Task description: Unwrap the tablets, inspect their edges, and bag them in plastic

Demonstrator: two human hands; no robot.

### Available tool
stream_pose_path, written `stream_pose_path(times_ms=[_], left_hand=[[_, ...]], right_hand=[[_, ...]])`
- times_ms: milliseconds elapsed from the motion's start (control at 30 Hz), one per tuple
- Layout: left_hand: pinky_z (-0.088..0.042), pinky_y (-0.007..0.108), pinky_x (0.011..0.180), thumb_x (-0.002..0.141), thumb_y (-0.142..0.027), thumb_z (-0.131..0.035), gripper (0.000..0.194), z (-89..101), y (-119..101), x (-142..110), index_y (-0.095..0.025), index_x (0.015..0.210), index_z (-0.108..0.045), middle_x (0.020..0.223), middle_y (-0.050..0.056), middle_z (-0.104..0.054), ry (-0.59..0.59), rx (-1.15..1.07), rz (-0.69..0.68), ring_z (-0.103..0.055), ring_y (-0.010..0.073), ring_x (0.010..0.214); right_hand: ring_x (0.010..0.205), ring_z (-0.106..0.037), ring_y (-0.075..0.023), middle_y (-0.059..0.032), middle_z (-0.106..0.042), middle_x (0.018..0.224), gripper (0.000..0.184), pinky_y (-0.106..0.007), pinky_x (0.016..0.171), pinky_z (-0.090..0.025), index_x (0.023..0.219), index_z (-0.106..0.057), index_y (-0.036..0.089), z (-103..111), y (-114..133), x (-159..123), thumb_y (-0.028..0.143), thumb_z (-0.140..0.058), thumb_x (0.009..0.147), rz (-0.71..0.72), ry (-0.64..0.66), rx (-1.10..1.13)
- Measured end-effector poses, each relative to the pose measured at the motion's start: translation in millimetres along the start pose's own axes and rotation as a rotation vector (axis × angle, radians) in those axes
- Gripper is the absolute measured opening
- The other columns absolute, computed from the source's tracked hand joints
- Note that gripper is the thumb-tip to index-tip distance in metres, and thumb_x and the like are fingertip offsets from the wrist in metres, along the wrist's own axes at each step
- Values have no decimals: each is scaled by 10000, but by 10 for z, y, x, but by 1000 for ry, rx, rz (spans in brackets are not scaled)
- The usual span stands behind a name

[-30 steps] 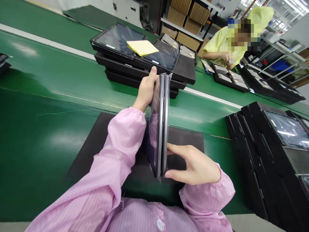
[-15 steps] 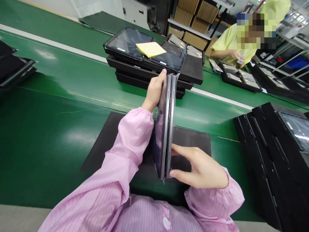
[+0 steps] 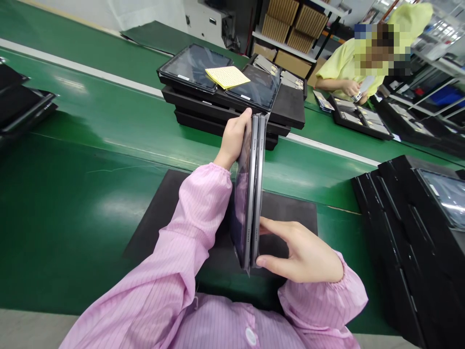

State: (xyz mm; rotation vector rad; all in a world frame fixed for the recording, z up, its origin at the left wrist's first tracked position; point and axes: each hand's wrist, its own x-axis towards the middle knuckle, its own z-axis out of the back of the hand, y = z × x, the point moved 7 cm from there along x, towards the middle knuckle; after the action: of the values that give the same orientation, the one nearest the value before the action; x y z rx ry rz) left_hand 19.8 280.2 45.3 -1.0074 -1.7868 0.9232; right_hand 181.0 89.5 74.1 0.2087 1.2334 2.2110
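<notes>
Two tablets [image 3: 250,194] stand on edge at clock centre, side by side over a black mat [image 3: 290,208], green tabletop [image 3: 90,208] beneath. Left hand [image 3: 234,138] has a firm grip on their far end, toward 12. Right hand [image 3: 303,249] at 5 o'clock, thumb and forefinger spread, touching the right one's near end; other fingers hidden, I can't tell whether it grips. At 12, stacked black trays [image 3: 189,99], yellow sheet [image 3: 228,77] on top. At 3, black stack [image 3: 385,218]. At 1, person in yellow [image 3: 336,68]
</notes>
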Motion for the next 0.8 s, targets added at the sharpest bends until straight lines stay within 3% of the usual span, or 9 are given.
stream_pose_path(times_ms=[267,533,667,800], left_hand=[[-316,273,496,930,-467,-651,594,-25,-79,-48,-201,469,-387,459,-44,-308,-49,-49,21,-372,95,459],[-307,267,510,943,-267,-659,564,-92,-247,-127,-188,480,-346,485,-45,-287,-20,-51,13,-335,93,484],[-285,252,499,957,-218,-631,557,-85,-233,-123,-183,485,-338,489,-51,-272,-42,-70,35,-296,83,474],[-286,246,505,963,-171,-610,555,-19,-127,-86,-179,485,-326,502,-54,-266,-93,-91,82,-301,76,474]], right_hand=[[1156,-718,-276,-146,-738,1249,511,-377,971,-581,1384,-562,102,16,45,-27,280,-653,913,10,5,-26],[944,-769,-242,-90,-785,1073,229,-321,811,-601,1104,-636,173,65,79,-70,270,-658,898,27,-49,-100],[943,-769,-254,-100,-785,1072,228,-336,796,-602,1099,-642,164,60,73,-55,289,-640,908,7,-44,-105],[1066,-752,-251,-99,-772,1172,356,-356,910,-598,1264,-616,151,42,52,-9,285,-595,935,-35,-41,-51]])
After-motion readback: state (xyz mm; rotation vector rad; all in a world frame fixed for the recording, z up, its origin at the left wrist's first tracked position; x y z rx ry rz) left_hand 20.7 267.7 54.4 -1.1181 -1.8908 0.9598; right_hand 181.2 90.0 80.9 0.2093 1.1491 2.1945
